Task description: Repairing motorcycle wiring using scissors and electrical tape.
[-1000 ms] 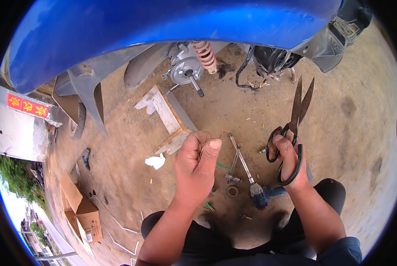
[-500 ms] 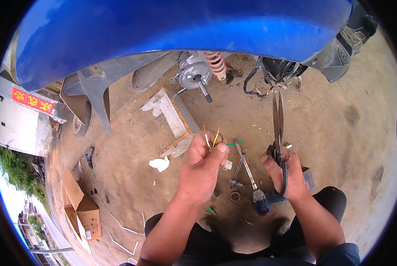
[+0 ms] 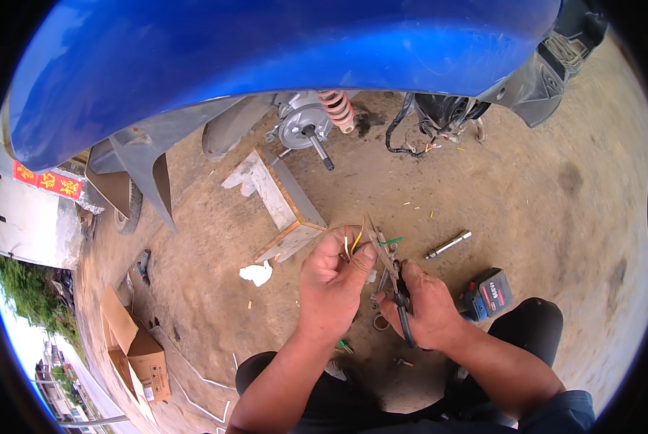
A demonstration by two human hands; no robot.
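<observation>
Wires [image 3: 356,241] pinched by fingers of left hand [image 3: 335,284] | scissors [image 3: 394,281] gripped in right hand [image 3: 432,311] | best tackled 1 wire at a time, skin clear of blades [image 3: 386,262]

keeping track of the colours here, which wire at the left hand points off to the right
The green wire: it sticks out sideways to the right, while the white wire and the yellow wire both point upward.

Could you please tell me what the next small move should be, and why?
Probably close the scissors lightly on the green wire to strip its tip: its end looks covered in green, the left hand pinches it among other wires, and the right hand holds the blades right by it.
</observation>
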